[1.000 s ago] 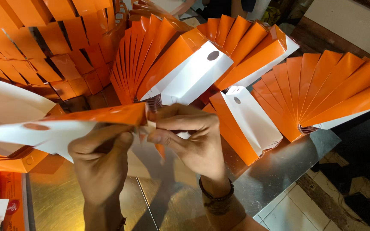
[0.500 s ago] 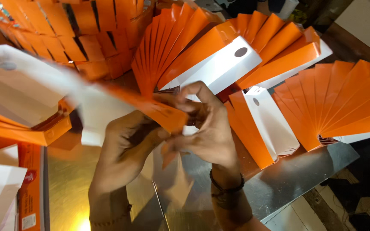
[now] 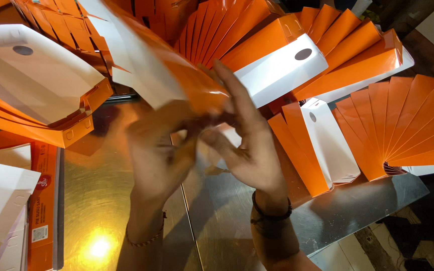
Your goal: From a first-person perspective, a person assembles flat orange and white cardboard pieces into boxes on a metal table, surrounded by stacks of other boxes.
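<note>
Pinching the lower end of a flat orange-and-white carton blank [image 3: 151, 75] above the steel table [image 3: 227, 211], the blurred left hand [image 3: 164, 150] and the right hand [image 3: 247, 145], fingers partly spread, grip it between fanned orange cartons [image 3: 408, 120].

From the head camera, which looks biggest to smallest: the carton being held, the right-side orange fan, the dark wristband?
1. Right-side orange fan
2. Held carton, though blurred and nearer the camera, so these two are unsure
3. Dark wristband, clearly smallest
</note>
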